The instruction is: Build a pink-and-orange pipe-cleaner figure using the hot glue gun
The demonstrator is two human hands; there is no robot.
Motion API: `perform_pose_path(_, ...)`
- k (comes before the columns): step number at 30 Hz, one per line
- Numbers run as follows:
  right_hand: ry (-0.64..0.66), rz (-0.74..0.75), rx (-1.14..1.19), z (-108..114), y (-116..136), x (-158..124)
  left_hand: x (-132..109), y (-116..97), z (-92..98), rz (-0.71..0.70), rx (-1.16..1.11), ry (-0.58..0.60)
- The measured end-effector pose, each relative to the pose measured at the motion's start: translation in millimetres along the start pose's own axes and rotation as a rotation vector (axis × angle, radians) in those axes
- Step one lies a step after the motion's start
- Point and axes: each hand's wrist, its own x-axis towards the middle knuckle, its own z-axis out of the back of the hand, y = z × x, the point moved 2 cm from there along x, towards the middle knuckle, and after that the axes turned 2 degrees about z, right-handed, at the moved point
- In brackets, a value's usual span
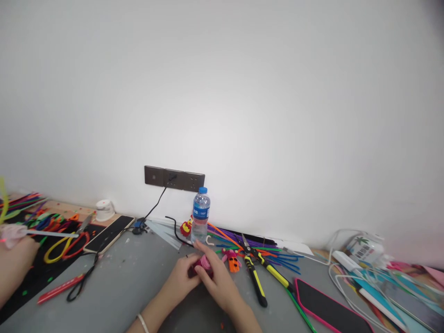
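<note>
My left hand (180, 280) and my right hand (217, 277) meet over the grey table (132, 282), both closed around a small dark red and pink pipe-cleaner piece (202, 267). My right hand's fingers curl over its top; my left hand grips it from the left side. A bracelet (142, 322) circles my left wrist. A water bottle (200, 215) with a blue cap stands upright just behind my hands.
Yellow-handled cutters (258, 273) and a small orange and pink figure (231, 260) lie right of my hands, among loose pipe cleaners (267, 252). A pink-cased phone (326, 307) lies front right, another phone (109, 232) at left. Another person's hand (14, 268) works at far left.
</note>
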Motion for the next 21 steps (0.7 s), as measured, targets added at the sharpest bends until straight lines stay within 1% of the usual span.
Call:
perform_pose_path(5,0.021,0.022,-0.031,5.0,0.2,1.4,1.5,3.5,1.6,0.018,0.036,0.038)
perform_pose_path(8,-0.059,0.074,-0.007,9.4,3.3,1.5,-0.2,0.7,2.7,0.025,0.068,0.064)
perform_pose_path(11,-0.174,0.076,0.134,11.2,3.5,1.4,-3.2,0.7,-0.5,0.035,0.118,0.145)
perform_pose_path(14,-0.238,0.01,0.337,6.5,-5.0,4.8,-6.3,8.1,-7.4,0.028,0.196,0.197)
perform_pose_path(17,-0.224,-0.091,0.474,-3.8,-21.1,12.1,-7.6,18.0,-15.1,-0.038,0.284,0.192)
perform_pose_path(21,-0.21,-0.241,0.583,-17.9,-43.0,20.4,-6.5,27.4,-21.4,-0.112,0.432,0.22)
